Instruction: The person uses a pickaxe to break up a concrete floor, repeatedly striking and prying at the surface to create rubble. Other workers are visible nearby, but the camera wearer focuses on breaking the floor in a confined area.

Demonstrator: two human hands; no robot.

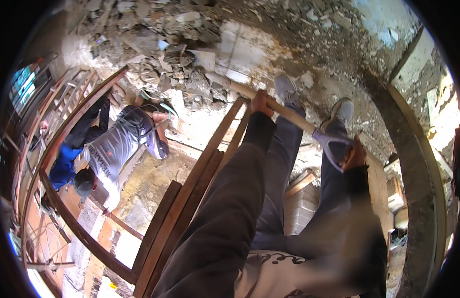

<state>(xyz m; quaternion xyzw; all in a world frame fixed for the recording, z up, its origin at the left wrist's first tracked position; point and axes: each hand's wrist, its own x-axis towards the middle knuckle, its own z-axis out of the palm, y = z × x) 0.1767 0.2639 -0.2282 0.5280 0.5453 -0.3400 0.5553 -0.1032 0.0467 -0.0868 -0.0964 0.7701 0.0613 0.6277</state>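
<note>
I hold a shovel [292,116] slantwise in front of my legs, its wooden shaft running from upper left to lower right. My left hand [261,103] is closed round the middle of the shaft. At the upper end, my right hand [355,155] grips the grey-purple D-shaped handle. The shaft's far end reaches into the edge of the broken rubble [185,64], where the blade is hard to make out against the debris.
Left of me stand dark wooden frame pieces [183,206]. Beyond them a person in a grey shirt [111,154] bends low, one hand at a thin wooden strip [125,227]. At right runs a long dark frame edge [416,149]. Loose debris lies round my shoes [344,110].
</note>
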